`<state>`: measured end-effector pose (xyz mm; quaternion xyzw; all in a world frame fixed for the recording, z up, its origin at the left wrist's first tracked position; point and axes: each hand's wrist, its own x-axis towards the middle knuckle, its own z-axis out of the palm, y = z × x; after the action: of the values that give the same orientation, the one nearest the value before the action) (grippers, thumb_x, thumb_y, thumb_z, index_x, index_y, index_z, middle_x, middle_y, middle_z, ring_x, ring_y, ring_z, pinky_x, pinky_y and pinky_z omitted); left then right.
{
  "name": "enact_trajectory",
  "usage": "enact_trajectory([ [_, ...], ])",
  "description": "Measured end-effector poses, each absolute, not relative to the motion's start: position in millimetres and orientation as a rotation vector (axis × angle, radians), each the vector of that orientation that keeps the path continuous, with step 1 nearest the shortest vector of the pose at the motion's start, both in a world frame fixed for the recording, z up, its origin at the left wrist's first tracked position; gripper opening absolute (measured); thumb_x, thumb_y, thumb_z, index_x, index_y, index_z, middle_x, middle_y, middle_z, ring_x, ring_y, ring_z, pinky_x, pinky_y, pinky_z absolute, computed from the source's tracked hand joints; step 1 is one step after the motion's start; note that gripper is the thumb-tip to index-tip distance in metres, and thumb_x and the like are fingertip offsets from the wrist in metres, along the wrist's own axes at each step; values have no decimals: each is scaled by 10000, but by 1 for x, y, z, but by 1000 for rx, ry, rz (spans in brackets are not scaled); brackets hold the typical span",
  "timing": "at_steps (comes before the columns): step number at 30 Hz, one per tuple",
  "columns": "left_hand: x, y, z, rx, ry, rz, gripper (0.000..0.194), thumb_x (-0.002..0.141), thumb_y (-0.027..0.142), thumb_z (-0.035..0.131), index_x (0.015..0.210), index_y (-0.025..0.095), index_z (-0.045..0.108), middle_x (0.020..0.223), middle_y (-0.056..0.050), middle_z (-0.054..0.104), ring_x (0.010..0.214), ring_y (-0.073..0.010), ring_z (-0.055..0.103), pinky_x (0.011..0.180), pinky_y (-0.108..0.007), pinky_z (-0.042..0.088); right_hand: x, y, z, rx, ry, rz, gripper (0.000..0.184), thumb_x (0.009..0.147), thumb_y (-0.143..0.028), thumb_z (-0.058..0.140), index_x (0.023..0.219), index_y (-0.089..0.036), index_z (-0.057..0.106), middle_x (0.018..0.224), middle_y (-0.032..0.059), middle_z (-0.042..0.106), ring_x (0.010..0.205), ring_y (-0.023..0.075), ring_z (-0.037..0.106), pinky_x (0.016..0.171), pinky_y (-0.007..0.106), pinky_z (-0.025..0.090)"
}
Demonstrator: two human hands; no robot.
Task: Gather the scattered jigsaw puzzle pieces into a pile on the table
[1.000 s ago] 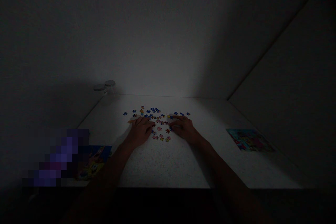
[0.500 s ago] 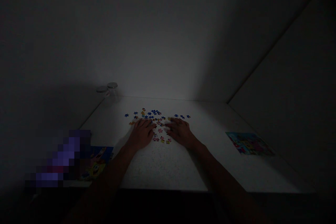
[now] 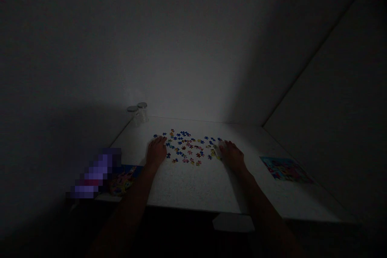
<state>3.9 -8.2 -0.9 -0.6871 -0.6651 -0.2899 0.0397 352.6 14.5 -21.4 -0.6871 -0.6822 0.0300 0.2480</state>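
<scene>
Several small jigsaw puzzle pieces (image 3: 187, 147) in blue, pink, yellow and red lie loose on a white speckled table (image 3: 193, 185). My left hand (image 3: 156, 152) rests flat at the left side of the scatter, its fingertips by a blue piece. My right hand (image 3: 232, 156) lies palm down at the right side, its fingers against yellow-toned pieces. Both hands hold nothing that I can see, and the dim light hides fine detail.
Two glass jars with metal lids (image 3: 138, 113) stand at the far left corner. A colourful cartoon picture sheet (image 3: 286, 170) lies at the right, and a blue cartoon puzzle box (image 3: 125, 179) sits at the left edge beside a blurred purple object (image 3: 96, 173).
My hands have moved apart, the left one leftward and the right one rightward. The pieces are spread wider, and the view has shifted so the table sits lower and farther right.
</scene>
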Motion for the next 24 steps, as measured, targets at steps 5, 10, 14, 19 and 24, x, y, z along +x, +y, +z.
enact_trajectory([
  [5, 6, -5, 0, -2141, -2033, -902, 297, 929, 238, 504, 1201, 158, 593, 1277, -116, 596, 1204, -235, 541, 1048, -485, 397, 339, -9, -25, -1941, -2051, 35, 676, 934, -556, 346, 1452, -122, 355, 1482, 199, 387, 1395, 325, 309, 1124, 513, 230],
  [10, 5, 1, -4, -2115, -2066, -962, 341, 928, 331, 541, 1218, 154, 569, 1317, -118, 554, 1242, -261, 503, 1065, -537, 364, 333, -8, -20, -1989, -2122, 40, 774, 926, -599, 314, 1484, -65, 283, 1537, 208, 280, 1437, 326, 207, 1145, 515, 153],
  [14, 0, 4, -8, -2095, -2086, -1041, 344, 929, 329, 542, 1232, 168, 562, 1327, -113, 546, 1247, -265, 497, 1068, -550, 360, 333, -2, -20, -1989, -2132, 61, 770, 929, -612, 285, 1484, -78, 286, 1551, 191, 256, 1445, 302, 190, 1155, 484, 124],
  [19, -11, 9, -10, -2041, -2135, -1124, 351, 940, 335, 525, 1255, 181, 538, 1290, -101, 566, 1140, -225, 571, 971, -467, 475, 334, 14, -22, -2003, -2097, 78, 801, 937, -627, 231, 1512, -71, 194, 1551, 186, 259, 1452, 275, 174, 1165, 454, 100],
  [24, -8, 14, -10, -2027, -2156, -1054, 353, 951, 315, 476, 1266, 169, 544, 1335, -138, 543, 1282, -272, 468, 1064, -527, 371, 339, 42, -23, -2020, -2103, 37, 823, 934, -641, 211, 1508, -51, 192, 1556, 196, 236, 1448, 279, 186, 1163, 428, 132],
])
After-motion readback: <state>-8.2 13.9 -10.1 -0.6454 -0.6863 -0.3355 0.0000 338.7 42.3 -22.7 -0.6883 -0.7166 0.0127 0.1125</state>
